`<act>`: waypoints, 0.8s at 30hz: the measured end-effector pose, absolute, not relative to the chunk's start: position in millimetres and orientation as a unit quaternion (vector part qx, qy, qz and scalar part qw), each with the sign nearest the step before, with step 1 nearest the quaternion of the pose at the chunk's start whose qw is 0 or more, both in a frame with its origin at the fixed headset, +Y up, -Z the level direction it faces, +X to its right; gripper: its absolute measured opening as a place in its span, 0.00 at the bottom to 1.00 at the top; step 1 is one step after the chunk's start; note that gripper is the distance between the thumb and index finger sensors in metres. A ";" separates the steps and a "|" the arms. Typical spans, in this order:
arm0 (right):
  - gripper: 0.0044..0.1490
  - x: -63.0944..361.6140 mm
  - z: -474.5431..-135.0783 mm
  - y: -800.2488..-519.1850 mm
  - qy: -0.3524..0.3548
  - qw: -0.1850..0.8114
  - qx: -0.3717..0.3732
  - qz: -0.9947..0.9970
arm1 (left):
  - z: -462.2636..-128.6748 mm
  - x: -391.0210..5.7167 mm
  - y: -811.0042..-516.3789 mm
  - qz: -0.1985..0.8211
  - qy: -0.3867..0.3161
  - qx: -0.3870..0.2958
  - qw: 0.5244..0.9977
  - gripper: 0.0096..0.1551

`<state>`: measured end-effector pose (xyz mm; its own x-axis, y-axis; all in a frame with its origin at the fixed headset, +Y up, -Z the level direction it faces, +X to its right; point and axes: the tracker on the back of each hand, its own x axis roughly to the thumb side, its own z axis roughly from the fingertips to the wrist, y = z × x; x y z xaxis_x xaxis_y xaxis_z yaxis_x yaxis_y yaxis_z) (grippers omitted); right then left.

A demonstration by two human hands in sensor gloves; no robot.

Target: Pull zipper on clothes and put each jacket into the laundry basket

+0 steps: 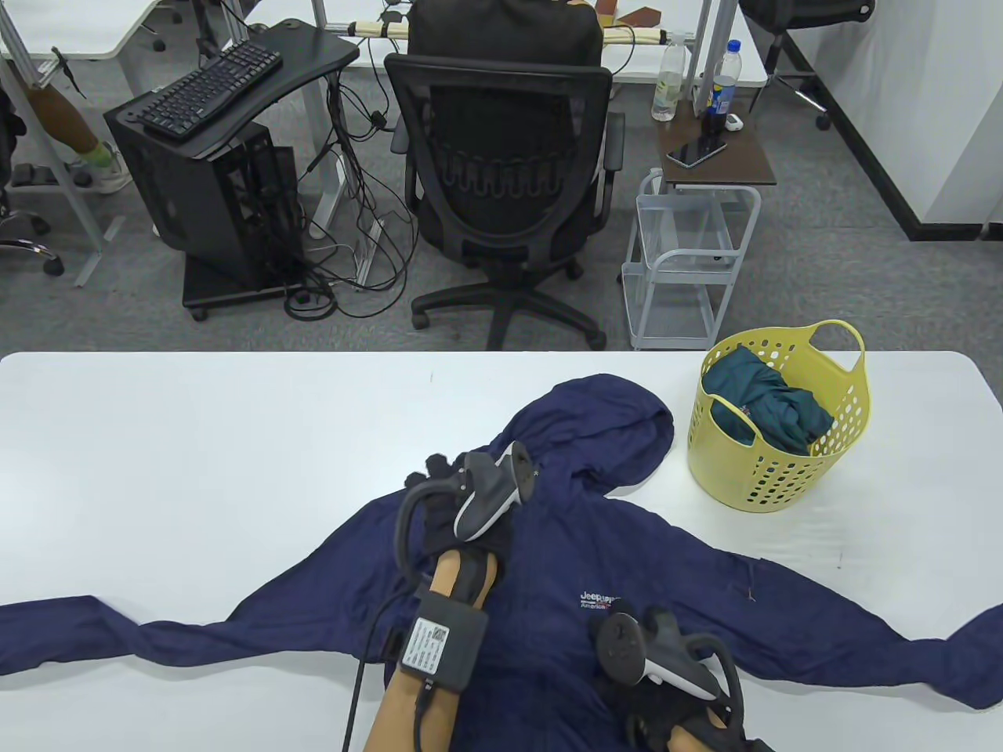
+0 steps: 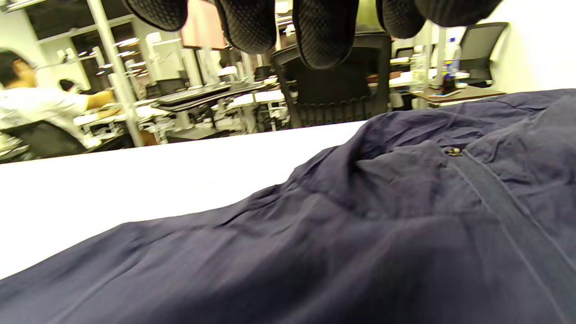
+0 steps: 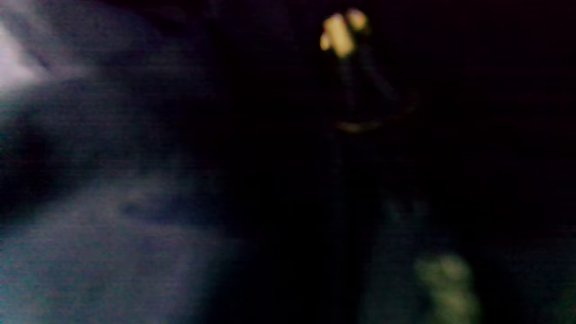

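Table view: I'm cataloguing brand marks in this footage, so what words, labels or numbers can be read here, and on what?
"Jeep", with "American" beneath: white chest print on the navy blue hooded jacket; letters after these are hidden by the right hand.
White label on the black left wrist strap: print too small to read.
Labels on the two clear plastic bottles: too small to read.
Wrist views: no legible text.

The navy jacket (image 1: 548,595) bears a white chest logo reading "Jeep", with "American" beneath.

The jacket (image 1: 548,580) lies spread on the table (image 1: 196,470). The basket (image 1: 780,419) stands right of its hood, holding another garment (image 1: 764,399).
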<state>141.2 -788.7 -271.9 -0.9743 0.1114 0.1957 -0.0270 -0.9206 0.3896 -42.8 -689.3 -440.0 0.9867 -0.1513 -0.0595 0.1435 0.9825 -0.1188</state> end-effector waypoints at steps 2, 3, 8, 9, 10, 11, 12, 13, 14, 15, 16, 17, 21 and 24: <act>0.50 140.7 -272.3 -788.3 0.199 0.036 0.107 0.974 | -462.6 -34.1 -702.3 -0.083 0.011 -0.067 0.994 0.36; 0.50 140.3 -272.3 -788.4 0.201 0.035 0.106 0.973 | -474.0 -30.7 -709.8 -0.095 0.019 -0.062 0.993 0.36; 0.51 140.1 -272.7 -788.4 0.205 0.038 0.106 0.972 | -514.2 -25.2 -746.2 -0.122 -0.044 -0.081 0.988 0.36; 0.51 139.8 -272.6 -788.5 0.206 0.038 0.105 0.972 | -519.5 -25.5 -752.9 -0.113 -0.067 -0.099 0.986 0.35; 0.51 139.7 -272.5 -788.5 0.207 0.037 0.105 0.972 | -523.7 -26.9 -758.5 -0.103 -0.084 -0.119 0.984 0.34; 0.51 139.6 -272.4 -788.4 0.207 0.037 0.105 0.972 | -528.2 -30.0 -765.5 -0.092 -0.085 -0.138 0.982 0.34; 0.51 139.6 -272.3 -788.4 0.208 0.037 0.105 0.972 | -530.8 -33.2 -769.6 -0.089 -0.079 -0.153 0.981 0.33; 0.51 139.7 -272.3 -788.6 0.208 0.038 0.105 0.972 | -534.2 -38.6 -774.5 -0.086 -0.067 -0.173 0.979 0.33; 0.51 139.7 -272.2 -788.6 0.208 0.038 0.105 0.972 | -536.2 -43.7 -775.8 -0.085 -0.051 -0.176 0.979 0.33; 0.51 139.7 -271.9 -788.6 0.209 0.038 0.105 0.972 | -538.5 -50.7 -777.0 -0.076 -0.030 -0.169 0.982 0.34; 0.51 139.7 -271.7 -788.7 0.209 0.038 0.105 0.972 | -540.4 -57.3 -777.5 -0.071 -0.007 -0.167 0.983 0.35; 0.51 139.8 -271.5 -788.8 0.209 0.038 0.106 0.971 | -541.7 -63.6 -778.0 -0.071 0.017 -0.168 0.983 0.37; 0.51 139.8 -271.5 -788.9 0.211 0.039 0.106 0.971 | -541.7 -90.0 -780.9 -0.052 0.109 -0.178 0.977 0.40; 0.51 140.9 -272.9 -786.0 0.204 0.040 0.103 0.973 | -537.4 -94.4 -776.5 0.017 0.108 -0.165 0.980 0.38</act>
